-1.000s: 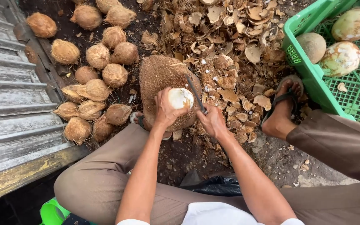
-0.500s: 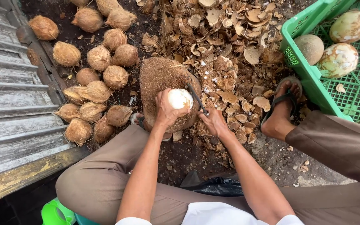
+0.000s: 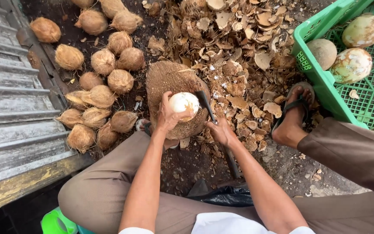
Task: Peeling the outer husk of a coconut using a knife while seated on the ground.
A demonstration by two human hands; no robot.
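Observation:
My left hand (image 3: 166,117) grips a peeled, whitish coconut (image 3: 184,104) and holds it down on a round wooden chopping block (image 3: 165,80). My right hand (image 3: 221,131) is closed on the handle of a dark knife (image 3: 205,102). Its blade touches the right side of the coconut. Both forearms reach forward from between my knees.
Several brown husked coconuts (image 3: 102,60) lie in a heap left of the block. A pile of broken shell pieces (image 3: 239,43) spreads behind and right. A green plastic crate (image 3: 321,86) at right holds three peeled coconuts (image 3: 351,65). My sandalled foot (image 3: 293,117) rests beside it. Corrugated metal (image 3: 9,112) lies left.
The coconut stays in my left hand on the block. My right hand has kept the knife against its right side, with only small shifts of the blade.

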